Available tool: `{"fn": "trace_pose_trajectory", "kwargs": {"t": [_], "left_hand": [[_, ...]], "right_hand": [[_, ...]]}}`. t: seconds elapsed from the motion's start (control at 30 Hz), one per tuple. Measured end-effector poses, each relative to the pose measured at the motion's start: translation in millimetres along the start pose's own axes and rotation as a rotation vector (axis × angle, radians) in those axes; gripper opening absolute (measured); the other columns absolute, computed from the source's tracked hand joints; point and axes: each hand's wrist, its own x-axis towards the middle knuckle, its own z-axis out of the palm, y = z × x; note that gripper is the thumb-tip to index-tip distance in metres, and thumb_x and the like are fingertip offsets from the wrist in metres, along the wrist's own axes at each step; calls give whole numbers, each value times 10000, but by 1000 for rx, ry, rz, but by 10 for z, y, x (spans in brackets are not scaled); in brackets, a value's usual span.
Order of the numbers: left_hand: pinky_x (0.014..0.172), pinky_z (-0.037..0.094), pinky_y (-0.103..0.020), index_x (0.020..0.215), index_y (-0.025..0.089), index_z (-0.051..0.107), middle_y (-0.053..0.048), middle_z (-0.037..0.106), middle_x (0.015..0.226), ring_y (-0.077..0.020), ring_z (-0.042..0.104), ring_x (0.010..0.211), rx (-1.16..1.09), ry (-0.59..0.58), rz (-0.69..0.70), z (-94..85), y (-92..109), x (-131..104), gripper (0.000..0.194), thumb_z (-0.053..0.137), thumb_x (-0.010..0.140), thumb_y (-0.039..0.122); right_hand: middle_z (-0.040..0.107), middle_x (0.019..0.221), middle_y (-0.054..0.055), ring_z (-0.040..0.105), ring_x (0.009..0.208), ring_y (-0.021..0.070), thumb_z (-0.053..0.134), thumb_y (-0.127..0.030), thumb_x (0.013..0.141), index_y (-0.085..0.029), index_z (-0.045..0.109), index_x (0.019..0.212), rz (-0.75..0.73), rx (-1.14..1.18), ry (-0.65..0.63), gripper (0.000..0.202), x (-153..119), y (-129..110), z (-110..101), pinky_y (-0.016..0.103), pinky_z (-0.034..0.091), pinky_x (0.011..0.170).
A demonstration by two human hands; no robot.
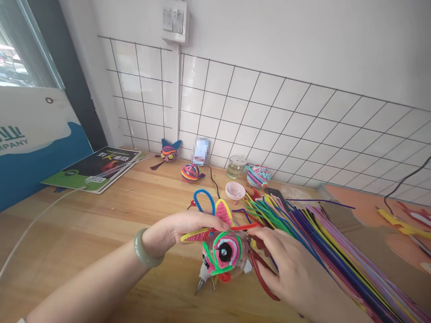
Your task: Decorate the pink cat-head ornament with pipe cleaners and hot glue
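My left hand is closed on a clear ball decorated as an animal head. Pink and yellow ears, a blue loop, and a black eye ringed in pink, white and green pipe cleaner cover its visible side. A red pipe cleaner runs across the top to the fingers of my right hand. That hand is wrapped round red-handled scissors, whose blades are mostly hidden beside the ball. Below the ball, the metal nozzle of a glue gun points down at the table.
A bundle of coloured pipe cleaners lies on the right. Behind are a pink bowl, a glass jar, finished balls, and a lit phone against the wall grid. Magazines lie left; yellow-handled tools far right.
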Motion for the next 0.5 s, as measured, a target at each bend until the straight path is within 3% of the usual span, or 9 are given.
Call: {"fn": "trace_pose_trajectory", "kwargs": {"t": [0.2,0.33,0.5], "left_hand": [[716,495,-240,765,199,756,-21,717,771,-192,641,768,25,-86,-15,-5,-22,7,135,681,709,296],[679,493,-238,745,198,759,-13,721,745,-181,637,718,-6,-90,-39,14,-24,18,129,688,690,290],[764,501,-241,738,190,758,-21,734,768,-176,651,759,-25,-120,-44,-15,-63,41,140,718,660,298]], "right_hand": [[620,756,21,603,677,195,462,-116,837,-205,519,990,-102,-112,16,186,-15,34,30,302,449,602],[610,767,36,573,678,202,452,-103,832,-186,512,1010,-136,-150,55,205,6,14,29,316,429,620],[591,734,28,539,643,200,458,-101,828,-171,520,1023,-145,-138,76,216,46,-20,25,310,405,590]]}}
